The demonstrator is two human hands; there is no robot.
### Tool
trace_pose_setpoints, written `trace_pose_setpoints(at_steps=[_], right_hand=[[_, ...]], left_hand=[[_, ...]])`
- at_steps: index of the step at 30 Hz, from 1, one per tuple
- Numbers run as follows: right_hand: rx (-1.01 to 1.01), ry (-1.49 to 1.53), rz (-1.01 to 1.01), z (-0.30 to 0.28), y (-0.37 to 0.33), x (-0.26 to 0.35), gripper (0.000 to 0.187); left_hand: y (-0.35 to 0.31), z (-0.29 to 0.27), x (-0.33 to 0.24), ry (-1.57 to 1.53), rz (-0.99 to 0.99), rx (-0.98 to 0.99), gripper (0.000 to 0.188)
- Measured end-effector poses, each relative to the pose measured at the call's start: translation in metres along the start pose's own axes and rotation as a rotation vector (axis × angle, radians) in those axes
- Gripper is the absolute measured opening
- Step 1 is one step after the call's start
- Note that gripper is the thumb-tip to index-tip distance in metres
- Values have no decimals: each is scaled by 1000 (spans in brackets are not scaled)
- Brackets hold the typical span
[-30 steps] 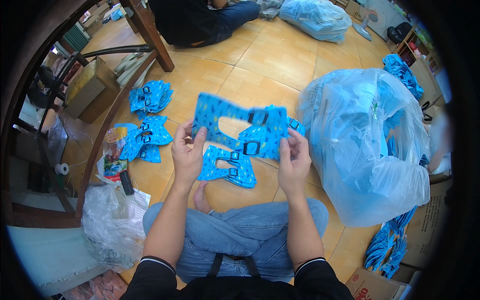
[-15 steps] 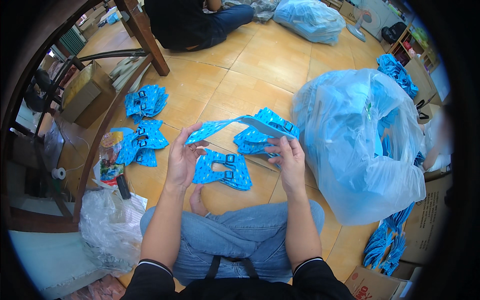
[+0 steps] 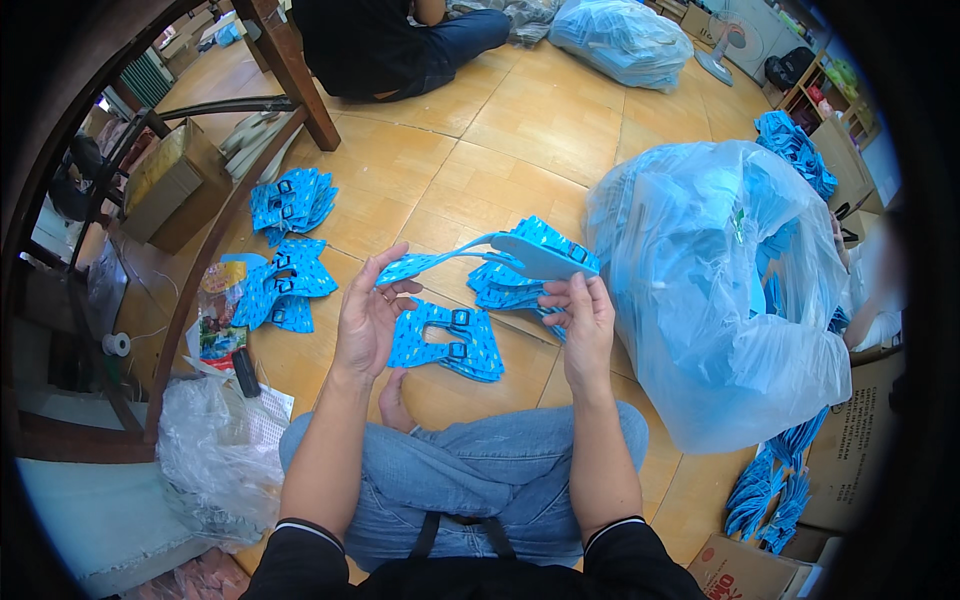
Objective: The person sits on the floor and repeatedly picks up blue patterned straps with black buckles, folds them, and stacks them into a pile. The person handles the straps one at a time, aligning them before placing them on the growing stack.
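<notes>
Between my two hands a blue patterned fabric piece [image 3: 548, 259] is stretched above the floor, its plain lighter side showing at the right end. The fingers of my left hand [image 3: 362, 325] pinch its left end, and my right hand [image 3: 585, 312] grips the other end between thumb and fingers. Just below lies a neat stack of similar pieces [image 3: 425, 347] with black buckles. Another stack [image 3: 490, 287] is partly hidden behind the held piece. To the left are two more fanned stacks, a far one [image 3: 290, 203] and a nearer one [image 3: 285, 283].
A large translucent bag [image 3: 690, 330] full of blue pieces stands at my right, with loose bundles [image 3: 765, 500] beside cardboard boxes [image 3: 850, 450]. A wooden frame [image 3: 295, 80] and crumpled clear plastic [image 3: 215, 445] are at left. Another person [image 3: 370, 50] sits on the floor ahead.
The held piece has turned: its left part now appears narrower, and more of the plain side shows at right. My right hand has shifted slightly; the stacks stay put.
</notes>
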State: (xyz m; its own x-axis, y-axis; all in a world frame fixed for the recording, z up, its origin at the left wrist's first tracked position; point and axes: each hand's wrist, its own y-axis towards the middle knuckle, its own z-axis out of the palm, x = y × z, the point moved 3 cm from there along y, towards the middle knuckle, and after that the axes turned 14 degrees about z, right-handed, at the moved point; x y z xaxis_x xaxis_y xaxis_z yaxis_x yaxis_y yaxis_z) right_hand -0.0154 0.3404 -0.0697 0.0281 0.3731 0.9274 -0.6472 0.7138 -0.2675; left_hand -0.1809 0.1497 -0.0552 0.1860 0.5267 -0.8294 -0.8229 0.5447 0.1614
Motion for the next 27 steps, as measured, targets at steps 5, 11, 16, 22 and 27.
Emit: trace_pose_setpoints(at_steps=[5, 11, 16, 22, 27], right_hand=[[127, 153, 21, -1, -2, 0, 34], [137, 65, 190, 5, -5, -5, 36], [373, 279, 436, 16, -8, -13, 36], [315, 126, 237, 32, -13, -33, 33], [397, 110, 166, 41, -19, -39, 34]], left_hand=[[3, -3, 4, 50, 44, -133, 38], [7, -13, 5, 150, 160, -85, 32], [7, -6, 10, 629, 408, -17, 34], [-23, 38, 20, 1045, 570, 451, 43], [-28, 39, 34, 805, 219, 282, 39]])
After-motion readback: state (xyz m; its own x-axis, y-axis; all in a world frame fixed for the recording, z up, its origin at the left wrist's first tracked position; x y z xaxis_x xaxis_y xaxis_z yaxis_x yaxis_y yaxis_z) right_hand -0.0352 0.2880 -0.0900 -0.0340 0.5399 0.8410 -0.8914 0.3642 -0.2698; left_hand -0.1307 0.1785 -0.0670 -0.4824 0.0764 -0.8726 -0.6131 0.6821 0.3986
